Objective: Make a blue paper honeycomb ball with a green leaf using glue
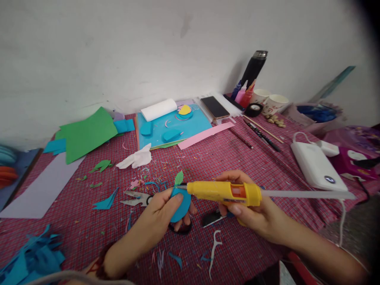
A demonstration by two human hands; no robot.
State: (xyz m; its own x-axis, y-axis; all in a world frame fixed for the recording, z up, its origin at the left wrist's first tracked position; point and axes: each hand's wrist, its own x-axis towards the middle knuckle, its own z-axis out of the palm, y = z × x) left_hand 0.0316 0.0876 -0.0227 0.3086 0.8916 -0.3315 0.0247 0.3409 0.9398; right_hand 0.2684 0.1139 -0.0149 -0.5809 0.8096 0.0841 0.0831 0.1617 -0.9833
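Between the fingers and thumb of my left hand (166,209) is a rounded blue paper piece (181,206), with a small green paper leaf (179,178) at its top. My right hand (252,215) is wrapped round a yellow glue gun (216,190), whose dark nozzle points left and reaches the blue piece just below the leaf. A long translucent glue stick (305,194) sticks out of the gun's back. Scissors (136,198) lie partly under my left hand, their blades apart. A white floss pick (214,253) is on the cloth below the gun.
Green sheets (89,132) and a lilac sheet (44,186) lie left, blue scraps (35,257) nearer. Toward the wall are a blue folder (190,126), a phone (215,107), a black bottle (253,69) and paper cups (276,103). A white power bank (319,166) lies right.
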